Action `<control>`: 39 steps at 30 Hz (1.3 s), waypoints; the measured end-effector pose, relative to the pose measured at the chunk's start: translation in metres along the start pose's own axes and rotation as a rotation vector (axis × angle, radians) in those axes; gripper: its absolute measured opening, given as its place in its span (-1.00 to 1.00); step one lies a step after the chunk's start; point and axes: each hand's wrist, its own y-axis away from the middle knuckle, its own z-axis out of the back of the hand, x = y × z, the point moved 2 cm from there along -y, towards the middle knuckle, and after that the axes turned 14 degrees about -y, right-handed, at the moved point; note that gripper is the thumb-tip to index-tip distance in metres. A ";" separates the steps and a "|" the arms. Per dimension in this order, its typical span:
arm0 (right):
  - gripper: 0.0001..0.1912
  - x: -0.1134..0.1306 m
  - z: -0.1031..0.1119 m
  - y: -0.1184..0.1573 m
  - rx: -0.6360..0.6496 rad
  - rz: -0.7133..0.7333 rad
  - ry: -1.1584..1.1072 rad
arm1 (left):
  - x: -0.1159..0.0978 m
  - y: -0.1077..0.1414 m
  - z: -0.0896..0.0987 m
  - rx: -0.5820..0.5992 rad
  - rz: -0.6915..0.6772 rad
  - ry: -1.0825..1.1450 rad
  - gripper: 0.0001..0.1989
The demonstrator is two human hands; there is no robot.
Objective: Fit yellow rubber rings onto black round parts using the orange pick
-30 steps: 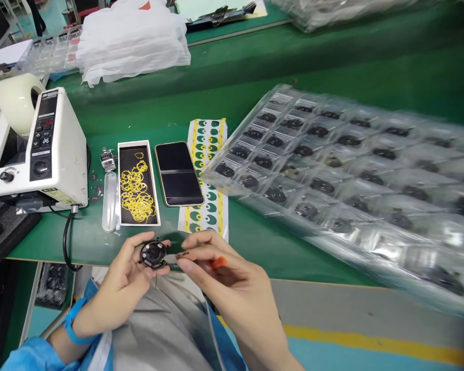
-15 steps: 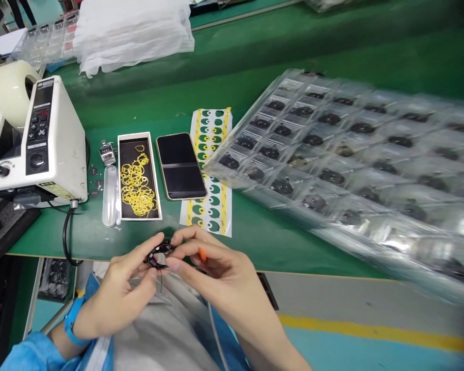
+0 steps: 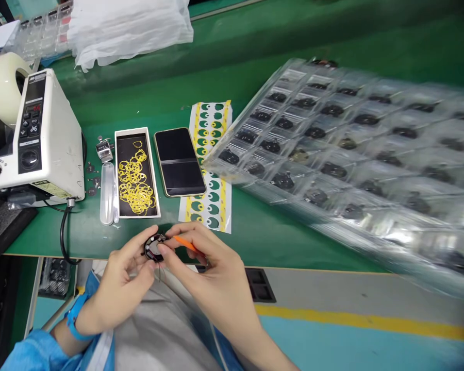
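A small round black part with a pale centre and thin wires hanging from it is held over the table's front edge. My left hand pinches it from the left side between thumb and fingers. On its right side, my right hand touches the part with thumb and fingertips and also holds an orange tool, whose tip points left towards the part. Beyond my hands lie a white box of yellow rings, a phone and a sheet of green and yellow stickers.
A white tape dispenser stands at the left. Beside the box are a metal counter and a clear plastic case. A large clear tray of black parts covers the right. White sheets lie at the back.
The round part has tilted so its face shows more, and more of the orange tool now shows, pointing left. The view has shifted slightly.
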 end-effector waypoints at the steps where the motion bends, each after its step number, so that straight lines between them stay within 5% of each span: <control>1: -0.86 0.000 0.000 0.000 0.001 0.004 0.009 | 0.000 -0.001 0.000 -0.001 0.002 0.004 -0.51; 12: -0.88 -0.001 -0.009 0.010 -0.005 0.208 0.190 | -0.003 -0.014 -0.006 -0.219 0.054 0.029 -0.73; 17: -0.89 -0.002 -0.007 0.011 -0.041 0.184 0.197 | -0.003 -0.014 -0.005 -0.192 0.068 0.101 -0.68; 23: -0.90 0.001 -0.005 0.003 0.126 0.114 0.158 | 0.000 -0.013 -0.007 -0.160 0.056 0.150 -0.62; 29: -0.78 0.001 -0.006 -0.002 0.164 0.143 0.210 | 0.010 -0.014 -0.004 -0.134 -0.012 -0.014 -0.74; 32: -0.83 0.002 -0.006 -0.002 0.181 0.238 0.244 | 0.008 -0.017 0.003 -0.117 -0.071 -0.138 -0.84; 35: -0.90 0.006 -0.006 0.001 0.142 0.356 0.242 | -0.002 -0.019 0.009 -0.239 -0.141 -0.188 -0.96; 39: -0.80 0.013 -0.002 0.013 0.009 0.495 0.346 | -0.007 -0.020 0.009 -0.357 -0.019 -0.084 -0.87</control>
